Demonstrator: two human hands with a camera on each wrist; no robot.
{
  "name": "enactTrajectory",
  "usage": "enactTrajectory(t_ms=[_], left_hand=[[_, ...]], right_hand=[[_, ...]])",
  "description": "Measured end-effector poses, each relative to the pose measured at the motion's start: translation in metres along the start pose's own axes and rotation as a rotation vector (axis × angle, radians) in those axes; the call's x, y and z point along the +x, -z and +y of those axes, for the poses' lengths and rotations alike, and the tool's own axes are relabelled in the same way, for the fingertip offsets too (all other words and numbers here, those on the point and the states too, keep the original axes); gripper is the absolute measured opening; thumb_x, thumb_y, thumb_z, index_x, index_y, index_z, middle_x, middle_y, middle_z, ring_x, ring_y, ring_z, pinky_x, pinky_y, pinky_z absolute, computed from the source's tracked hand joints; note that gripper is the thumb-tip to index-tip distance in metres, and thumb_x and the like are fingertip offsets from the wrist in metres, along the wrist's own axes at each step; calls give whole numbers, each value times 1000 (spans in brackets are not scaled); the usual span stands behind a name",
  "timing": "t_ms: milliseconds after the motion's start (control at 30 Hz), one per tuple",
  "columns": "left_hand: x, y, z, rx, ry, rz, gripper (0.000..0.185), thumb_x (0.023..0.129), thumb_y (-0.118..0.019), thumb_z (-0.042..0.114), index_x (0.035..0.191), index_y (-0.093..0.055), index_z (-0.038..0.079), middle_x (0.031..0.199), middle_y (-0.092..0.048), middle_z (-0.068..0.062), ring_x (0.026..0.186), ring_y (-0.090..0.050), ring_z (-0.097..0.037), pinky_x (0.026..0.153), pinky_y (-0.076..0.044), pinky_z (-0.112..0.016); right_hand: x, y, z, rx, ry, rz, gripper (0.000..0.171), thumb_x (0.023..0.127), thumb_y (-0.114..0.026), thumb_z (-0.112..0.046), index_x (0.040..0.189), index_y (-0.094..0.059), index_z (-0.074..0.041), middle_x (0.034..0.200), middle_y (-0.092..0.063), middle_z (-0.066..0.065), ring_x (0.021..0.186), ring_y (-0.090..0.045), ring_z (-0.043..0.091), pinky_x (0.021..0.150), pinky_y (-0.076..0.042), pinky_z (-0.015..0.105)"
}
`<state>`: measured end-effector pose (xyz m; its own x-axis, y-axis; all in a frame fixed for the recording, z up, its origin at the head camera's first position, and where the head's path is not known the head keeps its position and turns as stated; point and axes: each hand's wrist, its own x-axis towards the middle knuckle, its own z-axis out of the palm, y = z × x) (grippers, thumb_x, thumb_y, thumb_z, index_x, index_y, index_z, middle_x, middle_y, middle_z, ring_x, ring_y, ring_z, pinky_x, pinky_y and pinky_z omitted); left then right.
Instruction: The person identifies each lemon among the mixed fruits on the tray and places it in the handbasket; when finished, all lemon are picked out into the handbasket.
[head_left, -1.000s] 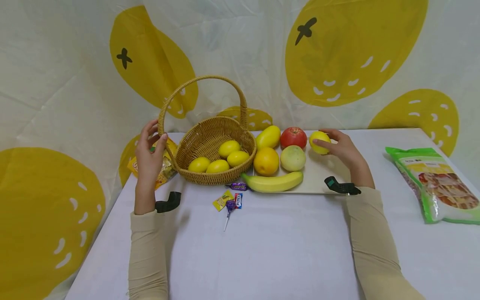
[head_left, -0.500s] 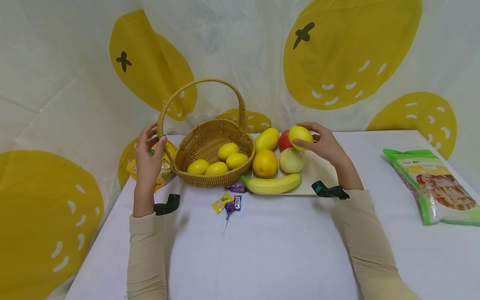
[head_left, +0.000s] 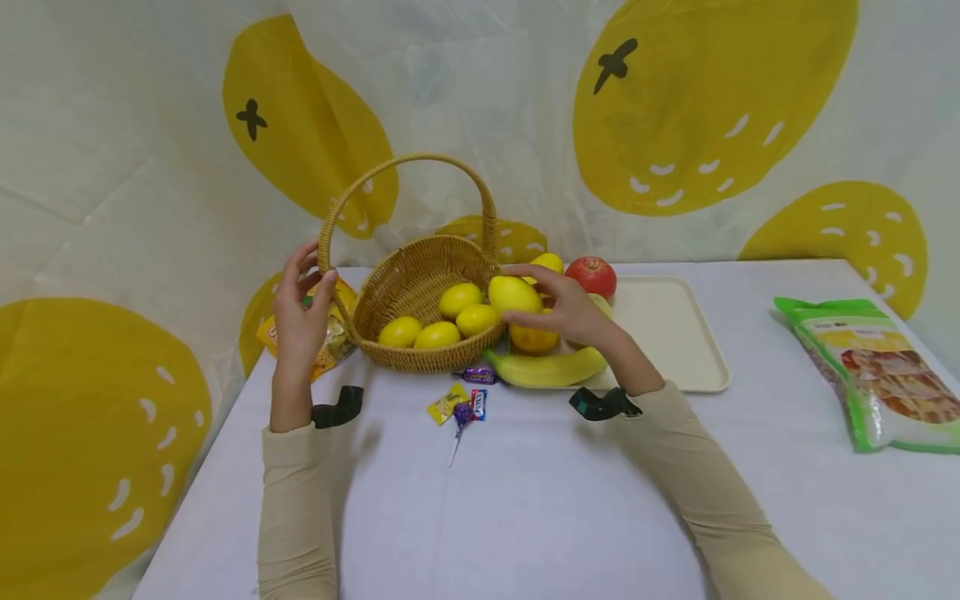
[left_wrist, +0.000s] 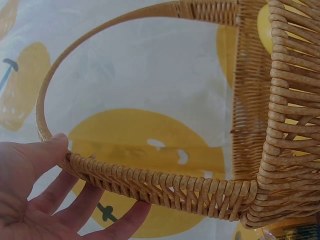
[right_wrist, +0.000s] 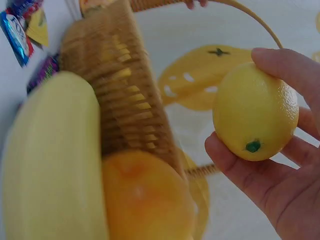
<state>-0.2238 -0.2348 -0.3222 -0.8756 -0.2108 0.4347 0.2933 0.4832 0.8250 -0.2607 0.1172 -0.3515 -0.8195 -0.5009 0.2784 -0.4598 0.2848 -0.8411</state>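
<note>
My left hand (head_left: pixel 302 312) holds the left side of the wicker basket's handle (left_wrist: pixel 150 186), thumb on one side and fingers on the other. Several yellow lemons (head_left: pixel 437 335) lie inside the wicker basket (head_left: pixel 397 358). Between the thumb and fingers of my right hand (head_left: pixel 566 312) is another lemon (right_wrist: pixel 256 112), held up beside the basket's right rim. In the right wrist view its green stem end shows. Below that hand are an orange (right_wrist: pixel 145 200) and a banana (right_wrist: pixel 55 165). A pale round fruit is mostly hidden behind the hand.
A cream tray (head_left: pixel 675 333) bears the fruit, with a red pomegranate-like fruit (head_left: pixel 592 277) and a yellow mango-like fruit (head_left: pixel 548 262) at its back. Wrapped sweets and a lollipop (head_left: pixel 461 414) lie before the basket. Snack bags stand left (head_left: pixel 333 333) and right (head_left: pixel 885 367).
My right hand has carried the lemon leftward from the tray, past the red fruit, to the basket's right rim. The left hand stays on the handle.
</note>
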Motion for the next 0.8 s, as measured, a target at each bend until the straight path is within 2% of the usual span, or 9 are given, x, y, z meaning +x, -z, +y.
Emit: enactTrajectory(t_ms=[100, 300, 467, 600, 800], left_hand=[[1, 0, 0, -4, -8, 1, 47, 100, -56, 20, 145, -45, 20, 135, -52, -10, 122, -55, -25, 95, -53, -33], [1, -1, 0, 3, -12, 2, 47, 100, -56, 19, 145, -44, 19, 135, -52, -11, 122, -55, -26, 96, -53, -35], [1, -2, -1, 1, -9, -1, 47, 100, -56, 19, 146, -44, 19, 136, -51, -11, 123, -55, -26, 96, -52, -35], [2, -1, -1, 3, -2, 0, 47, 100, -56, 20, 146, -44, 19, 136, -51, -11, 123, -55, -26, 96, -52, -35], [1, -1, -1, 2, -6, 2, 47, 100, -56, 20, 145, -44, 20, 136, -51, -10, 123, -55, -26, 97, -52, -36]], right_hand=[[9, -16, -3, 15, 19, -27, 55, 88, -74, -19, 138, -54, -11, 145, -46, 8, 122, -48, 30, 100, -46, 51], [26, -42, -3, -16, 67, -61, 55, 86, -77, -26, 136, -57, -17, 135, -55, 3, 113, -49, 22, 96, -47, 42], [36, -57, -3, -51, 83, -107, 57, 84, -78, -25, 137, -57, -16, 134, -57, 4, 115, -51, 21, 97, -47, 38], [44, -63, -1, -103, 56, -146, 57, 87, -76, -26, 139, -55, -14, 133, -58, 5, 114, -52, 23, 96, -49, 38], [49, -64, 2, -200, 1, -207, 55, 89, -73, -20, 139, -53, -8, 139, -54, 10, 121, -50, 26, 105, -42, 41]])
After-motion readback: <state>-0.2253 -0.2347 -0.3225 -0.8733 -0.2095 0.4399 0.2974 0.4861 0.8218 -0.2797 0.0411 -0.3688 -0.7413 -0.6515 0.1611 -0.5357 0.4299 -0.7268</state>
